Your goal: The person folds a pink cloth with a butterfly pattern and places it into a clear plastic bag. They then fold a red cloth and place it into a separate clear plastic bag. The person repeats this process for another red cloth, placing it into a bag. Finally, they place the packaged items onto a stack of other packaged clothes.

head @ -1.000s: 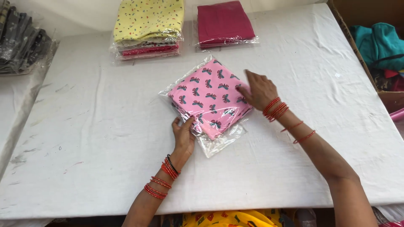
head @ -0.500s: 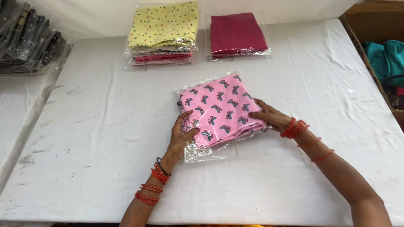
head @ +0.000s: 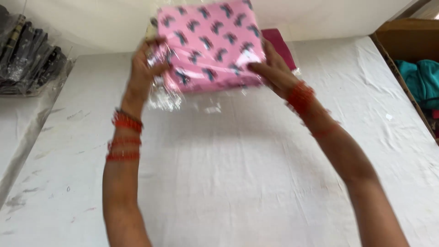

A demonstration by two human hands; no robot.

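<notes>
White-clothed table (head: 228,183), cardboard box (head: 402,41)

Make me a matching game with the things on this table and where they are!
Things:
1. pink packet
2. black packets
3. teal cloth
4. red bangles

Places:
A. in the brown box, far right
B. on the wrists
C. held up by the left hand and right hand
D. stacked at the far left

Pairs: 1-C, 2-D, 3-A, 4-B
</notes>
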